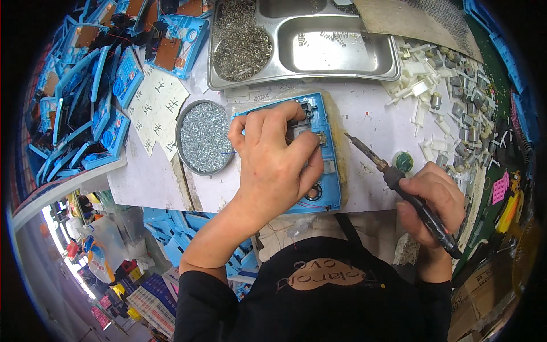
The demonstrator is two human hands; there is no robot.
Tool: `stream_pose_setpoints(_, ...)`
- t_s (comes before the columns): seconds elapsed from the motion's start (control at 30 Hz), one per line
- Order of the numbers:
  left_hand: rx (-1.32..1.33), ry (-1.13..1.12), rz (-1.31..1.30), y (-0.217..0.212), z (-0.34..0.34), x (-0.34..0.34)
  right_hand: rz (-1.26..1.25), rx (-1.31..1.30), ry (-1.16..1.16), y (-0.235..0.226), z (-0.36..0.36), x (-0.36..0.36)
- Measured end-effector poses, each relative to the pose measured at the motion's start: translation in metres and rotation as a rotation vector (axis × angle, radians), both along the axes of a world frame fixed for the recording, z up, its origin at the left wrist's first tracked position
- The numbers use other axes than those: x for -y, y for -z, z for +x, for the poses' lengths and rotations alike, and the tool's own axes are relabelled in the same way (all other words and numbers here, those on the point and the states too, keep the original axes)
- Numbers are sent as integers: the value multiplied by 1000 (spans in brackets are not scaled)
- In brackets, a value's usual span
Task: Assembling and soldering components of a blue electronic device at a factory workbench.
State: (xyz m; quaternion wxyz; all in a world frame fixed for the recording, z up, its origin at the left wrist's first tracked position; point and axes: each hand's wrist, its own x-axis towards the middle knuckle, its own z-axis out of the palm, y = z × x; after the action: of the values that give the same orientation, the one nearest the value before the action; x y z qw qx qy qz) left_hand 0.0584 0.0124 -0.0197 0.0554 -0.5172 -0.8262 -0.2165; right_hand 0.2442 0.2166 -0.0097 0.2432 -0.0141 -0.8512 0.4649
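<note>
My left hand [273,151] lies over a blue plastic housing [327,196] on the table, fingers bent and pressed onto it. Its fingertips reach small metal and dark parts inside the housing; whether they also pinch something small, I cannot tell. A short blue wire [228,153] sticks out beside that hand, over a round dish. My right hand [432,202] is closed around the black handle of a soldering iron [393,175]. The iron's tip points up and left, just right of the housing and apart from it.
The round dish [206,137] holds small metal pieces. Behind stands a metal compartment tray [333,74] with springs. Blue housings [94,108] with wires are heaped at left. White plastic parts and small motors [450,102] lie at right, near a small green round object [403,162].
</note>
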Motion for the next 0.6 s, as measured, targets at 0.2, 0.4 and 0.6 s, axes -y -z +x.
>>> stream_pose_setpoints(0.2,-19,11,-7,0,1,0,-5,5,2,-1,1,-1)
stream_pose_setpoints(0.4,-32,24,76,1,3,12,-5,-10,4,2,1,1)
stream_pose_setpoints(0.6,89,-205,-125,-18,-18,58,-31,-22,3,0,0,-2)
